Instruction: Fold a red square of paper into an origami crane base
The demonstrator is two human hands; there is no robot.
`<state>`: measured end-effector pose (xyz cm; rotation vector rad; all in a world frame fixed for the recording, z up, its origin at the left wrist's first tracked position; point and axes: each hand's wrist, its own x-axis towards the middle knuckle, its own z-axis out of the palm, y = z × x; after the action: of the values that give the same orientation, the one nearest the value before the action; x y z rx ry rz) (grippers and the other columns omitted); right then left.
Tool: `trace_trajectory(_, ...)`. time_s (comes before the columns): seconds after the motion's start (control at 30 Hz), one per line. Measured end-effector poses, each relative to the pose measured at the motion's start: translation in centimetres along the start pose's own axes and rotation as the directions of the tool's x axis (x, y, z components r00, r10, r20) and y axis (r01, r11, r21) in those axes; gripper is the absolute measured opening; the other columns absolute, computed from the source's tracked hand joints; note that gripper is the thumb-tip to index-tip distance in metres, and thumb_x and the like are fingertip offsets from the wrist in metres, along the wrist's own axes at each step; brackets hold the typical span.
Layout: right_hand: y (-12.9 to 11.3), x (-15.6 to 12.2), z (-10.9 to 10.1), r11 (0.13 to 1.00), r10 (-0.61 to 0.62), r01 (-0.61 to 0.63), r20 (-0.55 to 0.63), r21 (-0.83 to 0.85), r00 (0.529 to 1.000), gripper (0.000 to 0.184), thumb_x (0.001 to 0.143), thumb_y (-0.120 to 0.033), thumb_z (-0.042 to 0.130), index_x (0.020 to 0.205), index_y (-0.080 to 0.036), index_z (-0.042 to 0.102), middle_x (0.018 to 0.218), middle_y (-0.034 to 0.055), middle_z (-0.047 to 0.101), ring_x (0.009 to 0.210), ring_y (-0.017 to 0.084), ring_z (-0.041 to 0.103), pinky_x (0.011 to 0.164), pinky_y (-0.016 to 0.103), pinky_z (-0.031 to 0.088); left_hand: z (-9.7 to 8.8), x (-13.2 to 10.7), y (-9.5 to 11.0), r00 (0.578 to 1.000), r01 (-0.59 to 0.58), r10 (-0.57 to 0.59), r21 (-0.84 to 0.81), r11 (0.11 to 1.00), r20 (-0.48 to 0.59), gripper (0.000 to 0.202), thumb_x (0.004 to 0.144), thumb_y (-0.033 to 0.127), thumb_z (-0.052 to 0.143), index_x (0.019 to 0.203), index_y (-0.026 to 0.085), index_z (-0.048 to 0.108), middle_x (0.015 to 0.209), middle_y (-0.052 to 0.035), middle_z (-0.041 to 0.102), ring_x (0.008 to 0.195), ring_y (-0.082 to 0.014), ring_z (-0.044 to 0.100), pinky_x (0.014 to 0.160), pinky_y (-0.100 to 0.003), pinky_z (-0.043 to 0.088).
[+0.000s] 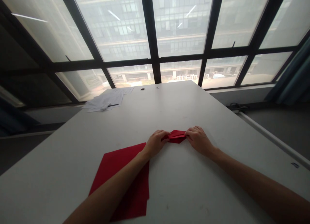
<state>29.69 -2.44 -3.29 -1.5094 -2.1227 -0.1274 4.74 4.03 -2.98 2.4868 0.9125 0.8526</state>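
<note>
A small folded piece of red paper (176, 136) lies on the white table (184, 178) in front of me. My left hand (156, 142) pinches its left end with curled fingers. My right hand (198, 139) presses and grips its right end, fingers closed over the edge. Both hands rest on the tabletop with the folded paper stretched between them. Under my left forearm lie flat red paper sheets (121, 182), stacked and partly covered by the arm.
A loose pile of white papers (106, 101) sits at the table's far left corner. Two small dark holes (150, 88) mark the far edge. Large windows with black frames (155, 56) stand behind the table. A white rail (271, 136) runs along the right.
</note>
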Motion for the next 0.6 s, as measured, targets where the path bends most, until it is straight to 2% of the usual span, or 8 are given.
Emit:
trace_trajectory(0.07, -0.25, -0.02, 0.01, 1.0, -0.004, 0.004, -0.012, 0.02, 1.0, 0.012, 0.086, -0.014, 0.064, 0.092, -0.023, 0.071, 0.093, 0.0053, 0.071, 0.091, 0.023, 0.059, 0.099, 0.043, 0.037, 0.11, 0.05, -0.23, 1.0, -0.001, 0.001, -0.008, 1.0, 0.009, 0.014, 0.089, 0.017, 0.064, 0.096, 0.025, 0.074, 0.093, -0.0027, 0.072, 0.091, -0.021, 0.064, 0.086, -0.034, 0.05)
trace_trajectory(0.13, -0.61, 0.01, 0.06, 0.998, -0.027, 0.028, -0.031, 0.055, 0.999, 0.011, 0.086, -0.019, 0.067, 0.094, -0.024, 0.071, 0.095, 0.0054, 0.07, 0.095, 0.024, 0.059, 0.098, 0.043, 0.037, 0.2, 0.1, -0.26, 1.0, 0.0, 0.001, -0.026, 1.0, 0.005, 0.014, 0.088, 0.017, 0.063, 0.091, 0.024, 0.075, 0.091, -0.0023, 0.073, 0.09, -0.0208, 0.064, 0.086, -0.034, 0.05)
trace_trajectory(0.27, -0.99, 0.23, 0.38, 0.991, -0.042, 0.046, -0.04, 0.122, 0.998, 0.009, 0.089, -0.02, 0.065, 0.084, -0.024, 0.072, 0.087, 0.0032, 0.07, 0.088, 0.021, 0.06, 0.092, 0.039, 0.04, 0.16, 0.26, -0.1, 0.997, 0.074, -0.077, -0.119, 0.99, -0.025, 0.016, 0.089, 0.02, 0.062, 0.099, 0.023, 0.074, 0.09, -0.002, 0.074, 0.082, -0.0181, 0.066, 0.079, -0.031, 0.053)
trace_trajectory(0.4, -0.67, 0.3, 0.62, 0.984, 0.02, -0.013, -0.039, 0.179, 0.999, 0.014, 0.09, -0.019, 0.062, 0.08, -0.021, 0.071, 0.079, 0.0025, 0.07, 0.078, 0.019, 0.06, 0.082, 0.034, 0.043, 0.11, 0.42, -0.19, 0.983, 0.145, -0.17, -0.261, 0.954, -0.075, 0.019, 0.088, 0.018, 0.059, 0.103, 0.02, 0.071, 0.095, -0.0032, 0.075, 0.077, -0.0159, 0.069, 0.074, -0.029, 0.056)
trace_trajectory(0.6, -0.52, 0.17, 0.53, 0.982, 0.062, -0.051, -0.055, 0.18, 0.997, 0.017, 0.091, -0.019, 0.06, 0.077, -0.021, 0.07, 0.076, 0.0027, 0.068, 0.073, 0.018, 0.06, 0.074, 0.031, 0.044, 0.29, 0.34, -0.63, 0.987, 0.122, -0.15, -0.319, 0.94, -0.064, 0.027, 0.081, 0.019, 0.067, 0.108, 0.019, 0.068, 0.103, -0.0063, 0.074, 0.085, -0.0184, 0.072, 0.079, -0.033, 0.06)
